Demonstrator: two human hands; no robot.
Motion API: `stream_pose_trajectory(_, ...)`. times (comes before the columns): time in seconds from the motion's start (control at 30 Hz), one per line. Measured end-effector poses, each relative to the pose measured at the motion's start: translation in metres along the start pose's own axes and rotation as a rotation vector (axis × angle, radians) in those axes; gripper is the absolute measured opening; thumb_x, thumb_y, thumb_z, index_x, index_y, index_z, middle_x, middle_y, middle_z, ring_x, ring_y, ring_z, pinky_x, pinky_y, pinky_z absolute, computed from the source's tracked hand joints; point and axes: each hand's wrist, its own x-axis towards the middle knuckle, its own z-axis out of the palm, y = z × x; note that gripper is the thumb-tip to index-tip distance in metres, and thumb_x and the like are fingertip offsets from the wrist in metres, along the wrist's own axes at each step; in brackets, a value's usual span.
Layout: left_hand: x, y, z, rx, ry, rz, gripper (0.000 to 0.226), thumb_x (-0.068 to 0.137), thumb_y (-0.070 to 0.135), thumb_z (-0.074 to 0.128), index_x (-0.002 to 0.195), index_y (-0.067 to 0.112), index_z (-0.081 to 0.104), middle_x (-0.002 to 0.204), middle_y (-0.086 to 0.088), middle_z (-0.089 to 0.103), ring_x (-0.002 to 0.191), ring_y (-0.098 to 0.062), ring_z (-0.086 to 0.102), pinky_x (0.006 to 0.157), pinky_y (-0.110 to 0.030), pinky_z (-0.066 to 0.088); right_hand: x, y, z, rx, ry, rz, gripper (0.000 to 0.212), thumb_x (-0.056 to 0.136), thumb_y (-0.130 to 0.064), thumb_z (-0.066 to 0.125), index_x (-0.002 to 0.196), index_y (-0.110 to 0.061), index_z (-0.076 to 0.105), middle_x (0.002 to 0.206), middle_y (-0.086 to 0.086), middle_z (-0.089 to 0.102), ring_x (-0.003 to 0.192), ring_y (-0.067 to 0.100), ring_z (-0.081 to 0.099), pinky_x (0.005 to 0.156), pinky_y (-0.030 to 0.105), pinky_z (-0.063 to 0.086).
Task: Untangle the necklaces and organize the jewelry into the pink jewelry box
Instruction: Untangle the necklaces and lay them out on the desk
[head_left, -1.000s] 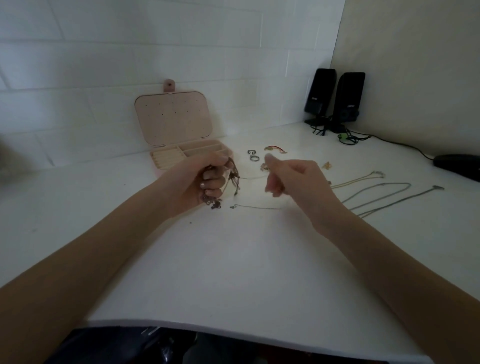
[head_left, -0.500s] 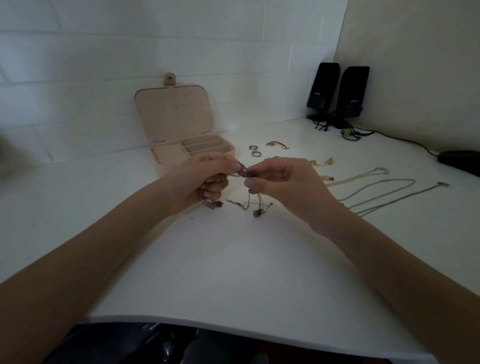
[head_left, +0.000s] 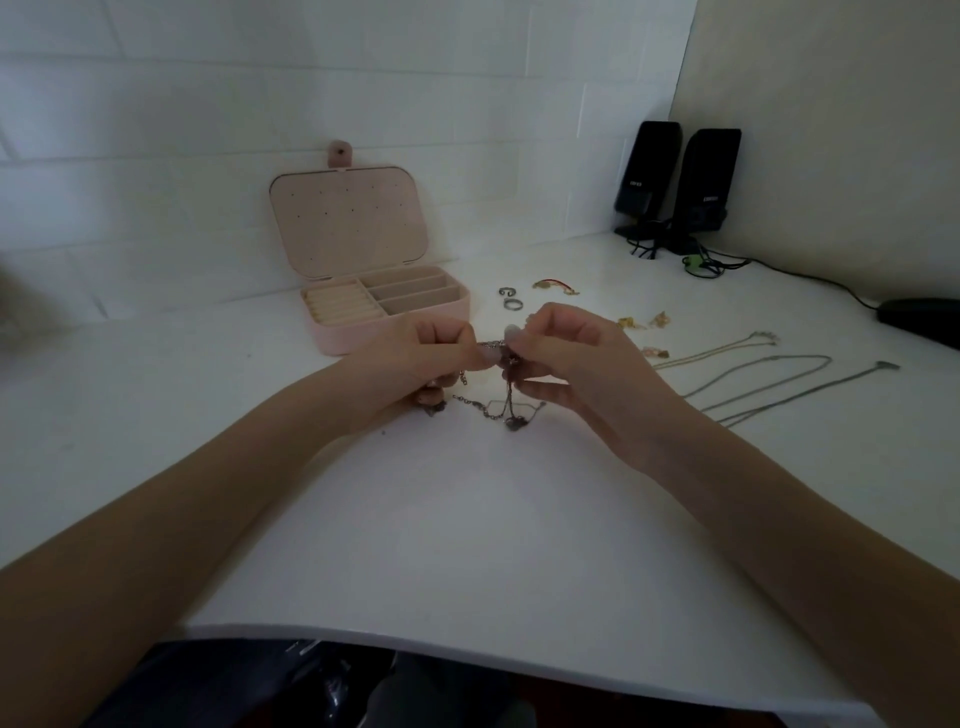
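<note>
Hands meet over the middle of the white tabletop: the left hand and the right hand each pinch the same tangled clump of thin silver-coloured chains between thumb and fingertips, fingers curled in tight, knuckles nearly touching. Loose ends of the tangle hang below the fingers, and a small dark pendant at the bottom rests on or just above the table; which one cannot be told. Just behind the left hand sits the pink rectangular jewelry box, its lid standing upright against the white tiled wall, its base showing a ribbed ring-roll section on the left and long slots on the right. Two small silver rings lie beside the box, and next to them a small gold-and-red piece. Several small gold earrings are scattered beyond the right hand. Three long thin chain necklaces, already separate, lie stretched side by side on the right of the table. Two black desktop speakers stand in the far corner.
</note>
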Motion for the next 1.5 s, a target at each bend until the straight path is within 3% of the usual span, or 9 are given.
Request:
stream_pose_trajectory(0.2,0.000,0.000,0.000,-0.072,0.022,-0.003,0.013,0.084,0.009,0.061,0.082,-0.004,0.063,0.065,0.003,0.066,0.058,-0.008,0.059,0.052,-0.018,0.049,0.001,0.002,0.000,-0.015,0.030,-0.029,0.021,0.090,-0.016,0.061,0.070,-0.013,0.054,0.076,0.002,0.065,0.066,0.010,0.058,0.069,0.024,0.051)
stream_pose_trajectory(0.3,0.003,-0.001,-0.003,-0.197,0.034,0.027,0.027,0.082,0.000,0.058,0.096,-0.023,0.055,0.068,-0.001,0.069,0.066,-0.010,0.065,0.064,-0.017,0.053,0.002,0.001,-0.003,0.037,0.068,-0.045,0.013,0.089,-0.016,0.063,0.077,-0.013,0.058,0.076,0.000,0.066,0.067,0.010,0.059,0.069,0.022,0.053)
stream_pose_trajectory(0.47,0.003,0.000,-0.006,-0.191,0.090,0.070,0.020,0.066,0.014,0.069,0.058,0.005,0.053,0.062,-0.001,0.067,0.061,-0.009,0.065,0.060,-0.020,0.055,0.002,0.006,0.003,-0.126,0.028,-0.037,0.003,0.085,-0.013,0.067,0.088,-0.013,0.065,0.080,0.002,0.070,0.069,0.012,0.067,0.072,0.027,0.056)
stream_pose_trajectory(0.63,0.004,-0.002,-0.004,-0.126,0.100,0.114,0.029,0.074,0.000,0.068,0.062,0.008,0.043,0.054,0.002,0.056,0.055,-0.011,0.060,0.057,-0.019,0.052,0.002,0.013,0.008,-0.099,0.040,-0.039,0.004,0.083,-0.005,0.069,0.085,-0.007,0.066,0.080,0.014,0.069,0.063,0.015,0.064,0.066,0.022,0.055)
stream_pose_trajectory(0.87,0.004,-0.001,-0.003,-0.090,0.115,0.104,0.023,0.078,-0.002,0.066,0.066,0.010,0.050,0.058,-0.004,0.058,0.049,-0.011,0.056,0.052,-0.019,0.049,0.001,0.007,0.009,-0.132,0.060,-0.071,0.011,0.088,-0.006,0.061,0.077,-0.007,0.060,0.073,0.006,0.064,0.059,0.010,0.061,0.063,0.021,0.054)
stream_pose_trajectory(1.0,0.004,-0.003,-0.003,-0.066,0.087,0.090,0.020,0.073,-0.002,0.072,0.071,0.013,0.059,0.060,-0.005,0.060,0.049,-0.012,0.056,0.055,-0.022,0.051,0.003,0.006,0.006,-0.011,0.125,-0.025,0.014,0.090,-0.006,0.058,0.077,-0.010,0.059,0.073,0.004,0.065,0.058,0.008,0.059,0.064,0.023,0.053)
stream_pose_trajectory(1.13,0.003,-0.002,-0.002,-0.013,0.065,0.078,0.020,0.082,-0.007,0.061,0.076,0.011,0.068,0.067,-0.009,0.061,0.051,-0.010,0.055,0.057,-0.020,0.052,0.004,0.006,0.007,0.156,0.033,0.083,0.018,0.092,-0.009,0.054,0.075,-0.013,0.058,0.073,-0.001,0.062,0.062,0.009,0.056,0.064,0.023,0.051)
stream_pose_trajectory(1.37,0.003,-0.001,0.000,0.107,0.144,0.093,0.026,0.086,-0.008,0.049,0.072,0.009,0.063,0.059,-0.005,0.055,0.044,-0.006,0.050,0.047,-0.016,0.046,0.005,0.000,-0.002,0.450,-0.089,0.262,0.025,0.088,-0.018,0.044,0.063,-0.015,0.044,0.067,-0.001,0.047,0.061,0.014,0.047,0.062,0.026,0.040)
stream_pose_trajectory(1.5,0.005,-0.001,-0.002,0.033,0.219,0.031,0.028,0.089,-0.003,0.042,0.072,0.013,0.056,0.048,0.004,0.052,0.042,-0.011,0.042,0.042,-0.018,0.039,0.005,-0.002,-0.006,0.508,-0.057,0.254,0.032,0.090,-0.023,0.050,0.060,-0.017,0.038,0.062,0.000,0.054,0.060,0.015,0.053,0.062,0.025,0.042)
